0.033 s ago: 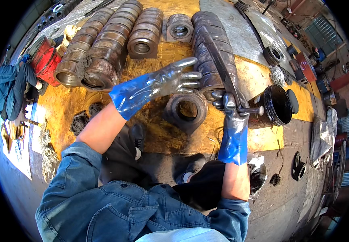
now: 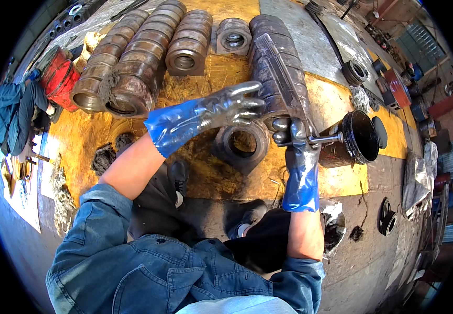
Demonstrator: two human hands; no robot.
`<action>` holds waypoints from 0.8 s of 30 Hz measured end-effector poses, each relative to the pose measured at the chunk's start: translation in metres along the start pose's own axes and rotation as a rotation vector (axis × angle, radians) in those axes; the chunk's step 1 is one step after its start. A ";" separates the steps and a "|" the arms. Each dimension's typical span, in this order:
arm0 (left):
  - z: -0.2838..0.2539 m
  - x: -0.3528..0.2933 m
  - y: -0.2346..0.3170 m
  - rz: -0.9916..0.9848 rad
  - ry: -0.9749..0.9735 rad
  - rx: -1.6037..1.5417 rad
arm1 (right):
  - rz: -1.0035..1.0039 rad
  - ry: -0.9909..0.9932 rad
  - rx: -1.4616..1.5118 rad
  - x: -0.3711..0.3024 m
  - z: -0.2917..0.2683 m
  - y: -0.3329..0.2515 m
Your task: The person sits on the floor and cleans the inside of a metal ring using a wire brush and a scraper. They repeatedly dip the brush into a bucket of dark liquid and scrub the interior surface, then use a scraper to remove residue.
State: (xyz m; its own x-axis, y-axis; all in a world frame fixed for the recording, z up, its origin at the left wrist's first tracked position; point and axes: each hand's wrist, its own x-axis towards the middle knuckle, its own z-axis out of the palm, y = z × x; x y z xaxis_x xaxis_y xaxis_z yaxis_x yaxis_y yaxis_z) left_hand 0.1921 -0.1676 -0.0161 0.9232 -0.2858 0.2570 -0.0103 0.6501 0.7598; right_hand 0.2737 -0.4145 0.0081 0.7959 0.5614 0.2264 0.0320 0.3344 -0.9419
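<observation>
In a blue glove smeared shiny black, my right hand (image 2: 299, 136) is closed around a long metal bar with a short round cross-handle (image 2: 331, 138). The bar's blade (image 2: 281, 73) slants up and away, blurred, over a row of dark metal rings (image 2: 273, 31). My left hand (image 2: 231, 104), gloved the same way, is held out to the right with its fingers spread and nothing in them. Below it, a single thick metal ring with a squared base (image 2: 242, 144) stands on the yellow floor plate (image 2: 184, 178). A black-coated bucket (image 2: 362, 137) sits just right of my right hand.
More rows of ring-shaped metal parts (image 2: 148, 49) lie at the far left, with one separate block (image 2: 233, 36) beside them. A red bucket (image 2: 61, 78) and another person (image 2: 19, 110) are at the left edge. Dark rags (image 2: 103, 159) lie near my left arm.
My left hand has dropped slightly and shifted a little to the right. The right hand has turned a bit, and the bar in it has become blurred by motion.
</observation>
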 end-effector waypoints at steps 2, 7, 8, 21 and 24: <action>-0.001 -0.001 -0.009 -0.012 0.022 0.050 | 0.177 0.021 0.292 -0.001 0.014 0.006; 0.028 0.004 -0.021 -0.061 0.088 0.154 | 0.367 -0.004 0.584 0.002 0.019 0.030; 0.030 0.003 -0.021 -0.064 0.093 0.166 | 0.368 -0.014 0.574 0.000 0.020 0.035; 0.007 0.005 -0.056 0.068 0.370 0.292 | 0.395 -0.028 0.484 -0.004 0.040 0.060; 0.023 -0.002 -0.035 -0.056 0.311 0.205 | 0.323 -0.188 0.401 -0.010 0.051 0.058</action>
State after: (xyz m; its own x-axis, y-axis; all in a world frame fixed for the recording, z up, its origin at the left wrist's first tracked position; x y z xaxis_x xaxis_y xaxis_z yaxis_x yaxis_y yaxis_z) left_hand 0.1814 -0.2058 -0.0295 0.9967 -0.0691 0.0422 -0.0042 0.4761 0.8794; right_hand 0.2368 -0.3625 -0.0358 0.6043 0.7966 0.0161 -0.4585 0.3642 -0.8106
